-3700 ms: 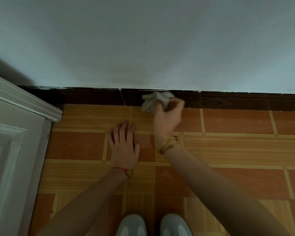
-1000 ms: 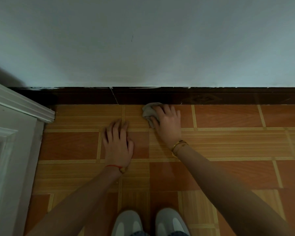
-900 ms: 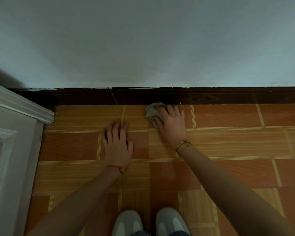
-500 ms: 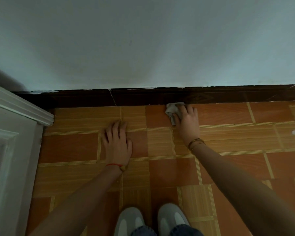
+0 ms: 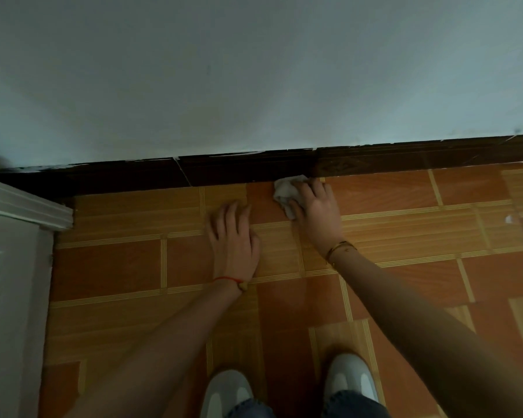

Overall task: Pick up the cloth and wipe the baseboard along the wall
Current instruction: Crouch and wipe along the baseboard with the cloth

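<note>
Head view: right hand (image 5: 316, 214) presses crumpled white cloth (image 5: 286, 194) onto tiled floor (image 5: 109, 267), fingers curled over it, cloth touching foot of dark baseboard (image 5: 239, 170) at far wall. Left hand (image 5: 234, 242) rests flat, fingers straight, on floor just left. White shoes (image 5: 227, 393) near.

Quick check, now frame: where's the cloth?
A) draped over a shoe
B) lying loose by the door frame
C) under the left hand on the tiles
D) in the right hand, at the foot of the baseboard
D: the right hand holds the pale cloth against the bottom of the dark baseboard; the left hand lies flat on the floor tiles.
</note>
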The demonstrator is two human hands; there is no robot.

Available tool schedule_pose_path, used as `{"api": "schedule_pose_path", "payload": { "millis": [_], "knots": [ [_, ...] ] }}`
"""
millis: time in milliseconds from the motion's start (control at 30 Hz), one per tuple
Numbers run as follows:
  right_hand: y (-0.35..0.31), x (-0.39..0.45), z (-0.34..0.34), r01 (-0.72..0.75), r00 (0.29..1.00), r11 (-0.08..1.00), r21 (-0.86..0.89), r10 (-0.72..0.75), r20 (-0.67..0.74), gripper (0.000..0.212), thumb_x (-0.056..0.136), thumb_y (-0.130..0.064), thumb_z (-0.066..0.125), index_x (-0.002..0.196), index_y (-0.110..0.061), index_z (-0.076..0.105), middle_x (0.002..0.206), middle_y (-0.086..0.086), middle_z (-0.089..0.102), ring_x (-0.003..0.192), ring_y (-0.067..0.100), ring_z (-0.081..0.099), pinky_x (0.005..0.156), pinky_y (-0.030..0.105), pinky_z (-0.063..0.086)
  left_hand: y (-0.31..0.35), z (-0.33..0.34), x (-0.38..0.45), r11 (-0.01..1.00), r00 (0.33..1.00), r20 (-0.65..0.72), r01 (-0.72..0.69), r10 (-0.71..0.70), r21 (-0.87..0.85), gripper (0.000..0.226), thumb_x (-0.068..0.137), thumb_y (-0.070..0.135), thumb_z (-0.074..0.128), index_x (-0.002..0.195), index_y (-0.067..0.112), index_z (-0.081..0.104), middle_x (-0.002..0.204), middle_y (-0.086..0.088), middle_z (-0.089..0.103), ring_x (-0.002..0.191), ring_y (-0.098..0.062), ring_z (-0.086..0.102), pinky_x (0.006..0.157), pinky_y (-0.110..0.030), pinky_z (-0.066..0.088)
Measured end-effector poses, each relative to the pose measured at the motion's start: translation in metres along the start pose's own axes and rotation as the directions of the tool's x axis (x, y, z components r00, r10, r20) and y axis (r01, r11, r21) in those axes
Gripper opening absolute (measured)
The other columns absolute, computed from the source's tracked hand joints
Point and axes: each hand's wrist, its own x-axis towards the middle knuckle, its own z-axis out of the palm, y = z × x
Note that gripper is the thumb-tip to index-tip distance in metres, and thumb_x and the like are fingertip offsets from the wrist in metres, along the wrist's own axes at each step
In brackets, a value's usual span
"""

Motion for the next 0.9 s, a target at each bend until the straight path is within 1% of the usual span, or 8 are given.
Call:
{"api": "schedule_pose_path", "payload": {
  "millis": [100,167,300,367,500,700,767,900],
  "knots": [
    [0.028,-0.004,-0.010,-0.120,0.992,0.992,-0.037,0.118,-0.048,0.029,0.091,-0.023,0.061,0.113,-0.003,0.060,0.105,0.019,0.058,0.092,0.036,0.050,0.079,0.044,0.045,0.001,0.005,-0.001,1.000,1.000,0.005,-0.003,0.003,0.025,0.052,0.095,0.028,0.034,0.142,0.013,0.050,0.148,-0.014,0.046,0.139,-0.035,0.039,0.116,-0.065,0.024],
    [0.043,-0.004,-0.016,-0.189,0.981,0.981,-0.053,0.186,-0.048,0.028,0.091,-0.022,0.060,0.111,-0.002,0.060,0.107,0.020,0.057,0.095,0.037,0.050,0.081,0.047,0.046,0.001,0.006,-0.002,0.999,1.000,-0.003,-0.004,0.004,0.049,0.051,0.095,0.028,0.034,0.141,0.012,0.050,0.148,-0.014,0.045,0.139,-0.035,0.039,0.117,-0.065,0.023],
    [0.035,0.000,-0.011,-0.257,0.965,0.966,-0.041,0.254,-0.060,0.028,0.088,-0.010,0.061,0.113,0.003,0.058,0.109,0.024,0.057,0.096,0.041,0.051,0.084,0.050,0.047,0.003,0.005,-0.002,0.996,1.000,-0.019,0.002,0.000,0.086,0.051,0.095,0.027,0.035,0.141,0.011,0.050,0.148,-0.015,0.045,0.139,-0.036,0.039,0.118,-0.063,0.021],
    [0.027,0.001,-0.007,-0.250,0.966,0.968,-0.004,0.249,-0.069,0.026,0.086,-0.005,0.062,0.110,0.004,0.059,0.107,0.025,0.057,0.095,0.041,0.052,0.083,0.048,0.047,0.004,0.005,-0.003,0.995,1.000,-0.025,0.002,0.000,0.100,0.051,0.095,0.028,0.035,0.141,0.011,0.050,0.147,-0.014,0.045,0.139,-0.036,0.039,0.119,-0.062,0.019],
    [0.026,0.001,-0.005,-0.133,0.989,0.991,0.016,0.133,-0.059,0.025,0.085,-0.006,0.063,0.109,0.002,0.060,0.105,0.024,0.057,0.091,0.039,0.053,0.080,0.047,0.049,0.007,0.004,-0.003,0.993,0.999,-0.049,-0.002,0.008,0.118,0.051,0.094,0.027,0.037,0.140,0.012,0.050,0.146,-0.014,0.046,0.138,-0.035,0.040,0.118,-0.062,0.020],
    [0.030,0.005,-0.012,0.117,0.993,0.990,0.077,-0.119,0.017,0.031,0.089,-0.011,0.063,0.118,-0.001,0.059,0.107,0.019,0.058,0.094,0.035,0.053,0.083,0.043,0.048,0.008,0.007,-0.004,0.991,0.994,-0.105,-0.018,0.032,0.131,0.049,0.093,0.025,0.040,0.139,0.011,0.052,0.144,-0.014,0.049,0.137,-0.035,0.042,0.117,-0.064,0.021],
    [0.046,0.003,-0.017,0.094,0.995,0.993,0.077,-0.096,0.032,0.032,0.090,-0.012,0.062,0.121,-0.003,0.059,0.110,0.018,0.058,0.097,0.034,0.052,0.085,0.042,0.047,0.007,0.008,-0.004,0.990,0.994,-0.100,-0.019,0.033,0.138,0.049,0.095,0.027,0.039,0.140,0.011,0.052,0.145,-0.015,0.049,0.139,-0.034,0.040,0.118,-0.065,0.019],
    [0.095,-0.005,-0.033,-0.113,0.993,0.993,0.039,0.114,-0.017,0.030,0.089,-0.010,0.062,0.118,-0.001,0.058,0.113,0.020,0.055,0.100,0.037,0.049,0.086,0.047,0.047,0.008,0.009,-0.005,0.985,0.996,-0.088,-0.013,0.029,0.172,0.050,0.096,0.028,0.036,0.141,0.011,0.051,0.146,-0.015,0.049,0.140,-0.034,0.039,0.120,-0.064,0.015]
  ]
}}
